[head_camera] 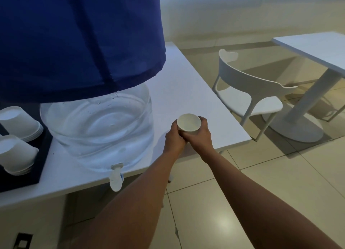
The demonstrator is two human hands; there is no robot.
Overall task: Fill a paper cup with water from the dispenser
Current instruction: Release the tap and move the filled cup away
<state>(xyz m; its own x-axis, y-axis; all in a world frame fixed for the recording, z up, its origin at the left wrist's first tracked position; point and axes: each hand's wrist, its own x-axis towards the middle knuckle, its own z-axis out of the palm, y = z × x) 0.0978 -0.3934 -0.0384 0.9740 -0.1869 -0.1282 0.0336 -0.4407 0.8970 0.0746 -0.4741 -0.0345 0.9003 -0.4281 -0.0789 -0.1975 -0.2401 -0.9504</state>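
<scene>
Gripping paper cup (189, 123) two-handed near table edge (237, 143); tap (116, 179) overhanging.

dispenser (97, 129) top hidden under blue cover (74, 39)

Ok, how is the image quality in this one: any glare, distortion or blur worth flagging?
Head view: dim, bluish indoor light; wide-angle bending shows on the table edge and the floor tiles; a soft glare patch sits on the floor; the cup between the left hand and right hand is fairly sharp; the tap looks slightly soft.
</scene>
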